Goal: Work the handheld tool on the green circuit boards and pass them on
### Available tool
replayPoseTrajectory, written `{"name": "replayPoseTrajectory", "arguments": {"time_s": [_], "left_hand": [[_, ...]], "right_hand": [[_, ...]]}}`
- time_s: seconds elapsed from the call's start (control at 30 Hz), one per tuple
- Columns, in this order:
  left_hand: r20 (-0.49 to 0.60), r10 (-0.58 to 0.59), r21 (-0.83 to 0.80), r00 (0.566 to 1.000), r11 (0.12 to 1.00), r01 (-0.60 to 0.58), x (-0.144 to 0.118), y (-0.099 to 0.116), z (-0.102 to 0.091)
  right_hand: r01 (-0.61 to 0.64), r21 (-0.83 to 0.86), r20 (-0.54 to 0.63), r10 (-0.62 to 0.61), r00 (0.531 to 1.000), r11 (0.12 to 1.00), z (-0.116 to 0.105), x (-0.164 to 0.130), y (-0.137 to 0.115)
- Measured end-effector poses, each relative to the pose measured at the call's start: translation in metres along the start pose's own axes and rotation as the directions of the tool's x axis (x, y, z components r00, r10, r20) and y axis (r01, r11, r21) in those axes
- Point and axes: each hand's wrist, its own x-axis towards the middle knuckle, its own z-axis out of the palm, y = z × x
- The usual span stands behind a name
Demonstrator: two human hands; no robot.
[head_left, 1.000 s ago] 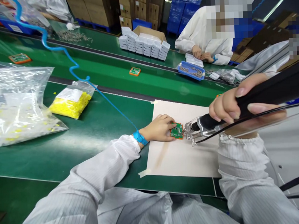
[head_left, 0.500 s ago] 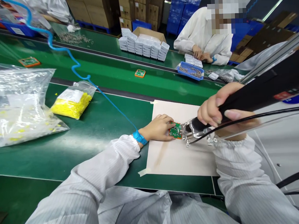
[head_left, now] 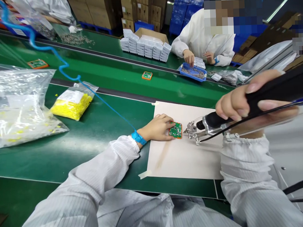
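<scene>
We press our left hand [head_left: 158,127] flat on the small green circuit board in its orange frame [head_left: 175,130], which lies on the beige paper sheet [head_left: 183,158] on the green table [head_left: 92,128]. Our right hand [head_left: 243,103] grips the black-handled electric screwdriver [head_left: 211,123], its metal tip just beside the board.

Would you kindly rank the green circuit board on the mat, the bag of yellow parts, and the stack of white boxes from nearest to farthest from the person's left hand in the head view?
From the left hand:
1. Green circuit board: touching its fingers, on the beige mat.
2. Bag of yellow parts: to the left on the green table.
3. Stack of white boxes: far side of the conveyor, near a co-worker.
</scene>
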Motion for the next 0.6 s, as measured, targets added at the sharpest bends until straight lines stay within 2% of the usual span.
{"name": "replayPoseTrajectory", "arguments": {"time_s": [0.03, 0.1, 0.37, 0.6], "left_hand": [[-0.001, 0.001, -0.003, 1.0, 1.0, -0.001, -0.0002, -0.0001, 0.0001], [-0.005, 0.005, -0.006, 1.0, 1.0, -0.005, -0.0004, -0.0005, 0.0004], [-0.015, 0.011, -0.005, 1.0, 1.0, -0.011, 0.0002, -0.0016, 0.0024], [-0.022, 0.015, -0.004, 1.0, 1.0, -0.015, -0.0001, -0.0017, 0.0035]], "right_hand": [[0.069, -0.037, 0.082, -0.066, 0.995, 0.997, 0.0034, 0.0033, 0.0066], [0.132, -0.072, 0.189, -0.117, 0.975, 0.989, 0.0083, 0.0076, 0.0141], [0.073, -0.067, 0.166, -0.061, 0.984, 0.995, 0.0067, 0.004, 0.0148], [0.089, -0.056, 0.163, -0.079, 0.984, 0.994, 0.0091, 0.0024, 0.0163]]}}
